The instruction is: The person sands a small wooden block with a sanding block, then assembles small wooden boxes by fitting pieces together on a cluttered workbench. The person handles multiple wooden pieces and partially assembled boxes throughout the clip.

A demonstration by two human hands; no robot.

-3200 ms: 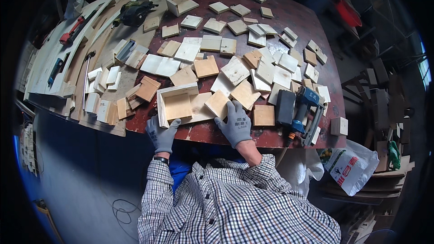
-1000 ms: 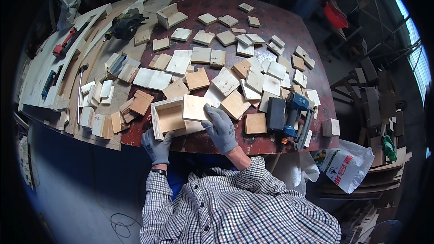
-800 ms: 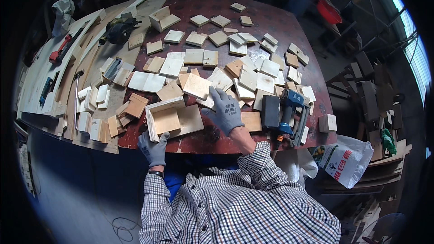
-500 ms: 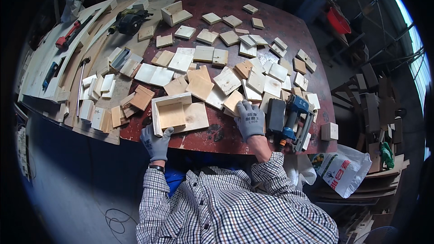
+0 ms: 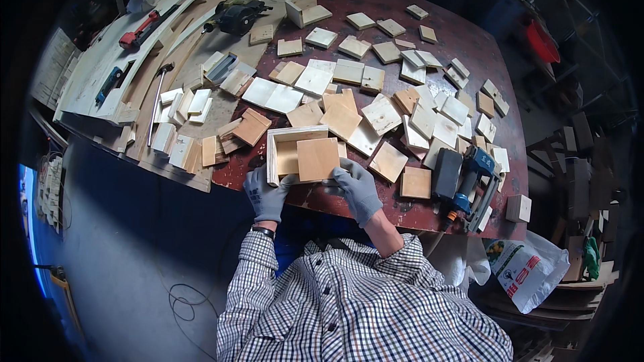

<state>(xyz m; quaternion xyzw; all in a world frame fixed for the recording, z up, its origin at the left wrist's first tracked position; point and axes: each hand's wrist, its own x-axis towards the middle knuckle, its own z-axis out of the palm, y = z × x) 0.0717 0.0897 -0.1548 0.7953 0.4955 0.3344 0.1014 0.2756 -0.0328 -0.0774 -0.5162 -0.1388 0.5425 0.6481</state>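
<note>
Head view. We count two grey-gloved hands, one wooden box, one orange-brown board, one blue nail gun, one hammer. Left hand: fingers clamped on the box's near left corner. Right hand: fingers closed on the board's lower right corner — board between both sets of fingertips, overlapping the box. Nail gun right of the right fingers; hammer left of the left ones. Against the last earlier frame: right hand back from the right, box interior now partly covered.
</note>
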